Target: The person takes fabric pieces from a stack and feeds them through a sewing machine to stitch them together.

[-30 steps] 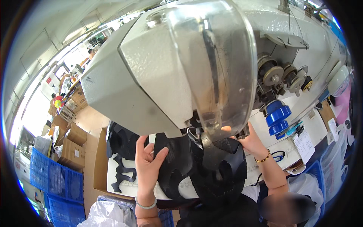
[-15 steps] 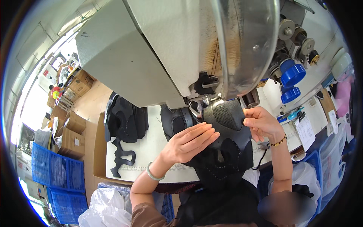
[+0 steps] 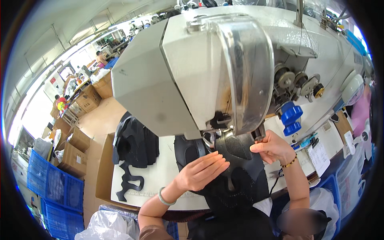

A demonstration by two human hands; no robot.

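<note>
A black shoe upper piece (image 3: 256,170) with a perforated mesh panel lies under the needle area of a large grey-white sewing machine (image 3: 180,72). My left hand (image 3: 204,172) rests over its left part, fingers stretched out side by side and pointing toward the presser foot (image 3: 210,141). At the piece's right edge, my right hand (image 3: 275,149) is closed, with thumb and forefinger pinching the black material beside the machine head. More black parts with stitched edges drape toward me over the front of the table. Left of the foot, another black section (image 3: 186,150) of the work spreads out.
A stack of black cut pieces (image 3: 134,144) lies on the table's left side, with a wavy black strip (image 3: 127,182) in front. Blue knobs (image 3: 291,116) stick out at the machine's right. Blue crates (image 3: 54,176) and cardboard boxes (image 3: 72,158) stand on the floor to the left.
My view has tilted upward, so more of the machine and the room shows. The right hand's grip at the edge has shifted slightly; the left hand keeps nearly the same pose on the black piece.
</note>
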